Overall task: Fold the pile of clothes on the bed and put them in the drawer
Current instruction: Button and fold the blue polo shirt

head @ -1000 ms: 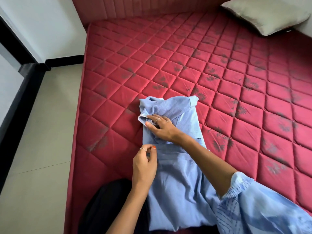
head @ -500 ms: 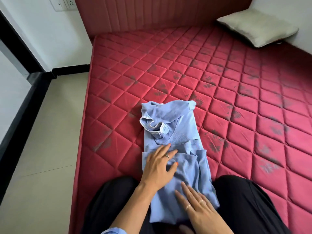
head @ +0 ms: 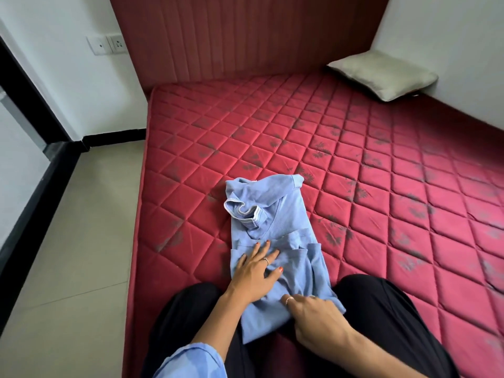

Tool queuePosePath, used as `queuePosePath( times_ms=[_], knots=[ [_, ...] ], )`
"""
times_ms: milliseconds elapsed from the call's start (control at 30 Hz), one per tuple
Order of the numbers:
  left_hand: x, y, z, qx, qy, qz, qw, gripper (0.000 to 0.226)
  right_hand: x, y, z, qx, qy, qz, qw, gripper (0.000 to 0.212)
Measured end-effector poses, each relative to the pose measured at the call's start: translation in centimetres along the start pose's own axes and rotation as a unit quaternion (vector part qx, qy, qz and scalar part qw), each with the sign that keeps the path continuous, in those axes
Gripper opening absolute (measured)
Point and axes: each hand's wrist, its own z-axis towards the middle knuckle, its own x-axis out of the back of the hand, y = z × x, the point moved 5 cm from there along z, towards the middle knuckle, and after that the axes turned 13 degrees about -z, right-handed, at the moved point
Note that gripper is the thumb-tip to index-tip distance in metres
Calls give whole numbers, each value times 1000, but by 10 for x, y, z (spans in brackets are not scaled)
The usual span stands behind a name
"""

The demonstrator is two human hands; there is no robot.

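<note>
A light blue polo shirt (head: 275, 214) lies lengthwise on the red quilted mattress (head: 354, 214), folded into a narrow strip, its collar at the far end. My left hand (head: 255, 272) lies flat on the shirt's middle with fingers spread. At the near right edge of the shirt, between my knees, my right hand (head: 313, 320) has its fingers curled onto the lower hem. No drawer is in view.
A grey-green pillow (head: 381, 75) lies at the bed's far right corner against the red headboard (head: 245, 36). Tiled floor (head: 68, 241) runs along the bed's left side, with a wall socket (head: 107, 45) above. My black-trousered knees frame the near end of the shirt.
My right hand drew back from the collar to the shirt's near hem and curled its fingers. My left hand stopped pinching the edge and now lies flat on the middle. The view tilted upward.
</note>
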Motion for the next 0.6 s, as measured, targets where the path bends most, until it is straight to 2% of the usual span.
queuePosePath(
  times_ms=[100,200,267,367,467,500,600],
  knots=[
    [9,3,-5,37,-42,-60,997,48,34,6,-3,21,-46,16,999,38],
    [19,-8,-9,88,-46,-207,973,40,77,11,3,60,-75,6,995,35],
    [28,-15,-12,127,-19,-312,941,49,101,15,14,82,-72,17,994,31],
    [39,-25,-9,164,27,-432,886,38,125,24,47,95,-94,16,991,28],
    [45,-44,-5,222,101,-543,804,26,145,39,101,81,-81,20,993,21],
    [47,-49,-5,240,128,-554,787,32,150,46,122,69,-66,11,995,20],
    [41,-74,6,295,190,-570,743,78,151,67,183,15,-27,-28,999,13]
  ],
)
